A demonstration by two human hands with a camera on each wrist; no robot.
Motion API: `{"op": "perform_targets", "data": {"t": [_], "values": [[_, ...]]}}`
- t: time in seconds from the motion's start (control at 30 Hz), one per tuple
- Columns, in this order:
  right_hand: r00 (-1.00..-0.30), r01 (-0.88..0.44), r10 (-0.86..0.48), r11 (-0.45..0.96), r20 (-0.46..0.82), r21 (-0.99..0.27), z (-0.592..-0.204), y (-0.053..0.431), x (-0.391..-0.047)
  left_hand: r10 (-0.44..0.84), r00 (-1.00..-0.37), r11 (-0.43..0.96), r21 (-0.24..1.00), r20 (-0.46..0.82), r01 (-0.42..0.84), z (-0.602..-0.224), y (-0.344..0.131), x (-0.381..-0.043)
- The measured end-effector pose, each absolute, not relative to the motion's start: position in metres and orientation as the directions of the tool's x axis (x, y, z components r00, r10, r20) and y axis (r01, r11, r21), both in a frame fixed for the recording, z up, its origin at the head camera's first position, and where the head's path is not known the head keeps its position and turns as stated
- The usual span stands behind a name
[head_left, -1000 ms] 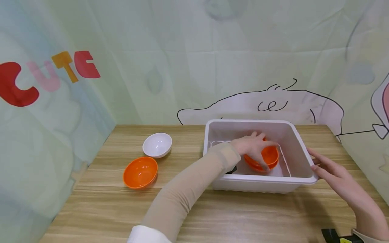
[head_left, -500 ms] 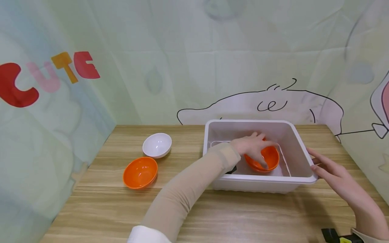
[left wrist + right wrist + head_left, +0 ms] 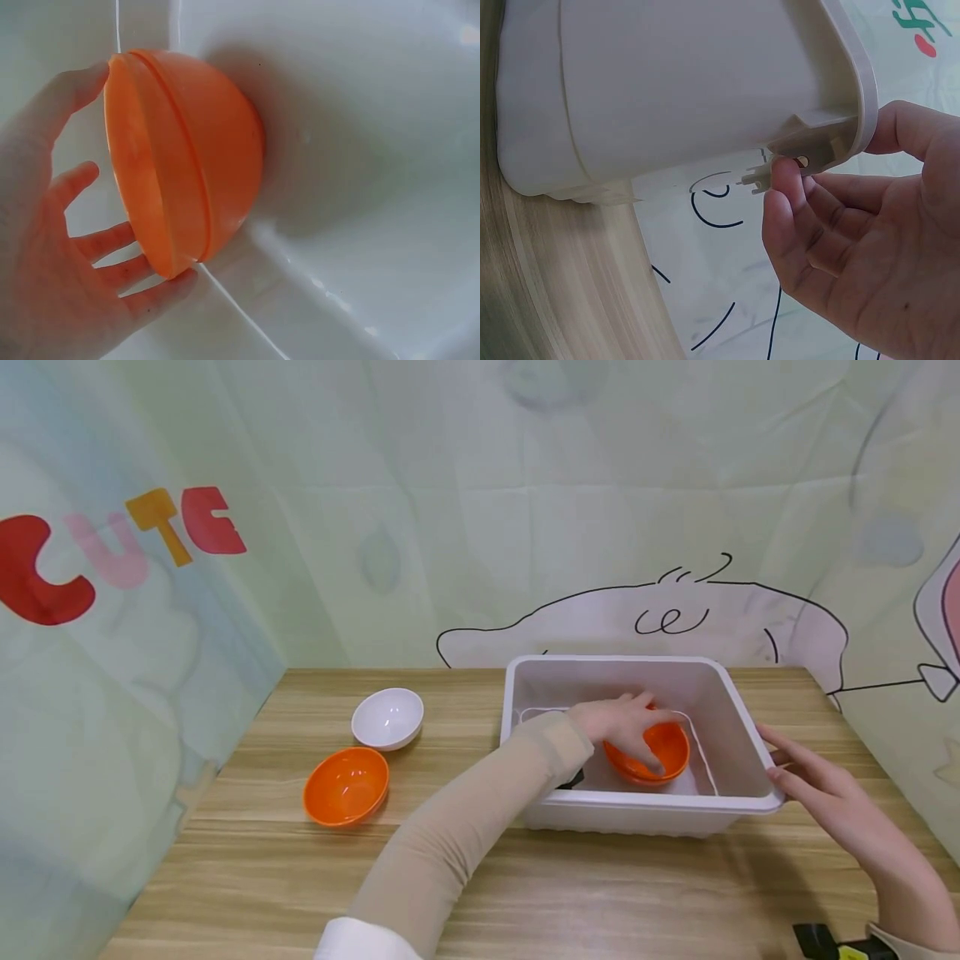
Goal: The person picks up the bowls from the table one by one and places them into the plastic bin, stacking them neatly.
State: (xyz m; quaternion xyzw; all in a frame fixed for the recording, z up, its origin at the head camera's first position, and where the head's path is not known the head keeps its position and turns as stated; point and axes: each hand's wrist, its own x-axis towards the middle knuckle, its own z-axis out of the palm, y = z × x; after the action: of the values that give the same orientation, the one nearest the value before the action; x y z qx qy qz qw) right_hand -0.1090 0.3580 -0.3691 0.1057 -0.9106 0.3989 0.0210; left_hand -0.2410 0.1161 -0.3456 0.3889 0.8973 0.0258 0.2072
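Observation:
A white plastic bin (image 3: 615, 814) stands on the table. Inside it, two orange bowls (image 3: 667, 750) sit one within the other, rims close together in the left wrist view. My left hand (image 3: 626, 727) reaches over them, fingers spread. Its thumb tip lies at one side of the upper bowl's rim (image 3: 169, 217) and a fingertip at the other, the remaining fingers loose across the mouth. At the bin's right front corner my right hand (image 3: 821, 777) grips the rim, thumb on the outer edge and fingers (image 3: 787, 180) curled beneath the lip.
Left of the bin, a white bowl (image 3: 388, 718) and another orange bowl (image 3: 347, 787) stand upright on the wooden table (image 3: 600, 893). A printed cloth backdrop (image 3: 390, 510) rises directly behind the table and along its left side.
The upper orange bowl has settled lower and more level into the one beneath it, and my left fingers have loosened slightly. My right hand keeps its place on the bin.

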Motion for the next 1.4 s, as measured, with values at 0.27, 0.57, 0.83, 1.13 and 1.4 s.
{"op": "perform_targets", "data": {"t": [0.27, 0.57, 0.83, 1.13, 1.4], "values": [[-0.972, -0.233, -0.183, 0.649, 0.150, -0.725, -0.369, 0.357, -0.109, 0.706, -0.608, 0.698, 0.215, -0.363, 0.683, -0.345, 0.116, -0.242], [-0.975, -0.220, -0.173, 0.650, 0.140, -0.727, -0.369, 0.358, -0.110, 0.721, -0.594, 0.686, 0.242, -0.358, 0.687, -0.342, 0.117, -0.244], [-0.975, -0.221, -0.177, 0.657, 0.138, -0.721, -0.367, 0.357, -0.109, 0.730, -0.588, 0.679, 0.273, -0.348, 0.681, -0.335, 0.118, -0.244], [-0.973, -0.226, -0.177, 0.641, 0.146, -0.734, -0.369, 0.358, -0.110, 0.741, -0.598, 0.669, 0.246, -0.306, 0.702, -0.324, 0.119, -0.238], [-0.968, -0.247, -0.187, 0.629, 0.164, -0.737, -0.371, 0.359, -0.110, 0.716, -0.632, 0.692, 0.187, -0.296, 0.697, -0.311, 0.119, -0.226]]}}
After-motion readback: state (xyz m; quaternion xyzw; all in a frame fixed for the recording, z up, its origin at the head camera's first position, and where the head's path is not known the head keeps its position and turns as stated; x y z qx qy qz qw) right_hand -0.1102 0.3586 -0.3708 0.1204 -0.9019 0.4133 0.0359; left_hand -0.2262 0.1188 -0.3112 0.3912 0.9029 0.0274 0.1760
